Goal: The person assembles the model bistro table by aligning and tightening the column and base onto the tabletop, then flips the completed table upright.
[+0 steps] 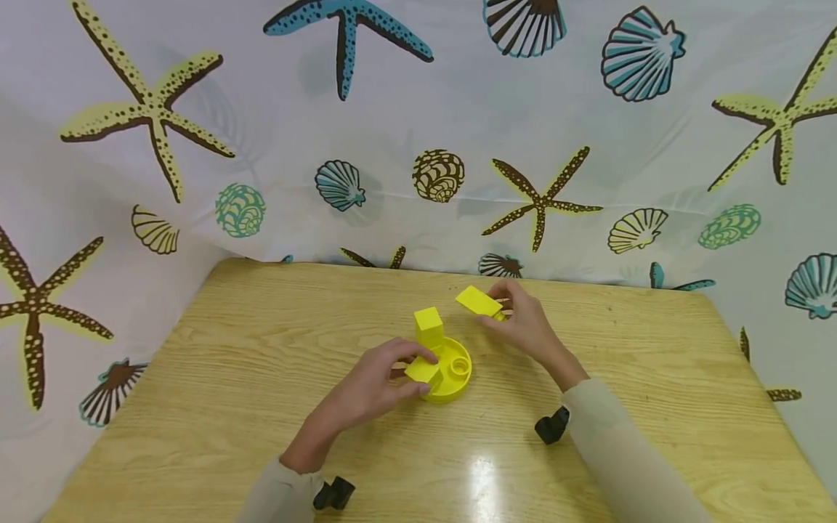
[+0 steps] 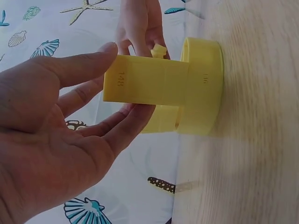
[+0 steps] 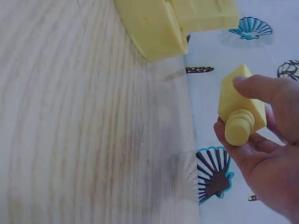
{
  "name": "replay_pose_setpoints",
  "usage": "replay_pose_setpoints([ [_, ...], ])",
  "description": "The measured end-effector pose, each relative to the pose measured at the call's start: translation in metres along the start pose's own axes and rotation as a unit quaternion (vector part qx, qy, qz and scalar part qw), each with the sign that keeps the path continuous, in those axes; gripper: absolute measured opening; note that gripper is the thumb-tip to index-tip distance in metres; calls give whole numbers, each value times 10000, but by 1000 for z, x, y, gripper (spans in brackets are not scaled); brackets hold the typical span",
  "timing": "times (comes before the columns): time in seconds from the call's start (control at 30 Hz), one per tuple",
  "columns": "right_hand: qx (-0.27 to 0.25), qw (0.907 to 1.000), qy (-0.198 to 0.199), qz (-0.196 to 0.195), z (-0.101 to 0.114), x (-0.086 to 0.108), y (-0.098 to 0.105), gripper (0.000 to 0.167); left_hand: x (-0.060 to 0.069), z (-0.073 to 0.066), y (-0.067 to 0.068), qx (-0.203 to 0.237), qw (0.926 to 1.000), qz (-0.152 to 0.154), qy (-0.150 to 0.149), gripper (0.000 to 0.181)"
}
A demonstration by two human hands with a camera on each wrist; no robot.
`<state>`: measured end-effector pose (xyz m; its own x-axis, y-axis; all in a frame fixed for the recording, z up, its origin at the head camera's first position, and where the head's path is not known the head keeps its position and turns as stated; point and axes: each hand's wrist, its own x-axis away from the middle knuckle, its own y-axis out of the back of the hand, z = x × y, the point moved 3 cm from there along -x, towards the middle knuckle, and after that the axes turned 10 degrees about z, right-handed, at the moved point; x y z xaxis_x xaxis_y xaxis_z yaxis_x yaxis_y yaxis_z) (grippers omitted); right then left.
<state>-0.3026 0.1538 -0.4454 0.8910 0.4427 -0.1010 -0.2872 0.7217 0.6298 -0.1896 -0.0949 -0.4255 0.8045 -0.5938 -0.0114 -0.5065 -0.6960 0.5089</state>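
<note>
A round yellow base (image 1: 447, 396) with a raised rim and a small ring-shaped socket (image 1: 460, 366) sits on the table. Thumb and fingers of my left hand (image 1: 373, 381) grip the top of a yellow block (image 2: 145, 80), which stands in the base. Another yellow block (image 1: 429, 323) stands upright at the base's far side. Beyond the base to the right, my right hand (image 1: 526, 327) holds a third yellow block (image 3: 233, 95) above the table, between thumb and fingers. A stepped round peg (image 3: 238, 129) sticks out from one end of that block.
The wooden table (image 1: 275, 319) runs back to a white cloth (image 1: 392, 131) printed with starfish and shells, which also hangs at both sides. Small black devices (image 1: 552, 426) are on both wrists, close above the tabletop.
</note>
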Motion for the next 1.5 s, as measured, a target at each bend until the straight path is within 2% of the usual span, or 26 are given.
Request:
replay_pose_setpoints([
  [0.2,-365,9993,98,-22,0,17,5,54,0,5,3,-9,9999,-50,-129,30],
  [0.33,-548,9985,49,-38,-1,29,7,60,-1,10,4,195,9997,-65,-119,32],
  [0.53,-789,9967,33,-189,0,44,9,53,-3,17,6,474,9987,-168,-27,38],
  [0.63,-906,9956,-96,-225,1,52,7,48,-4,20,5,560,9981,-246,-42,40],
  [0.9,-743,9956,-424,-394,1,61,2,45,-6,24,0,784,9958,-471,18,41],
  [1.17,-803,9955,-96,-501,4,67,5,39,-6,21,-2,837,9950,-538,-61,42],
  [1.5,-737,9965,116,-381,2,76,6,61,-7,20,-2,922,9945,-488,-110,43],
])
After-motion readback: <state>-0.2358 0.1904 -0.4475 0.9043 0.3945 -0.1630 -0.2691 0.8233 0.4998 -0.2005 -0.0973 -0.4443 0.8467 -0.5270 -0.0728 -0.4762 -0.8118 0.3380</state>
